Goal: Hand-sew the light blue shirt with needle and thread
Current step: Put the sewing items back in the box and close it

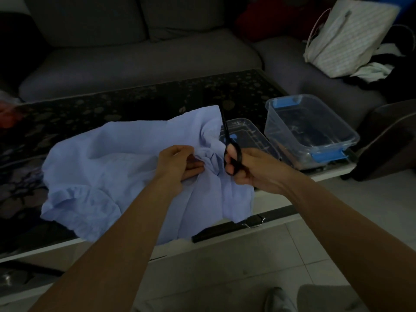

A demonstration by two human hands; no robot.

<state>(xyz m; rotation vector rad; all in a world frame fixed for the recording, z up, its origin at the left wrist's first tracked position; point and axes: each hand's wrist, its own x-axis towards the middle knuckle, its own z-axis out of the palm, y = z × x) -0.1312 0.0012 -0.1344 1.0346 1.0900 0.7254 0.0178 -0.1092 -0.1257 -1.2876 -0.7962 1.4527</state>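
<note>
Clear bin (333, 140), contents unclear, sits right of a lid (247, 127) on the table (135, 102); sofa (135, 57) beyond. Left hand (177, 163) pinches shirt (112, 154); right hand (258, 170) grips scissors (229, 143).

The shirt (126, 154) is looking plain light blue, no print. Just right of the shirt, the scissors (225, 128) are showing solid black and the clear box (292, 136) is sporting bright blue latches. Under the shirt, the table (112, 102) is showing black with pale blotchy spots. Behind the shirt, the sofa (135, 61) is looking plain grey.
</note>
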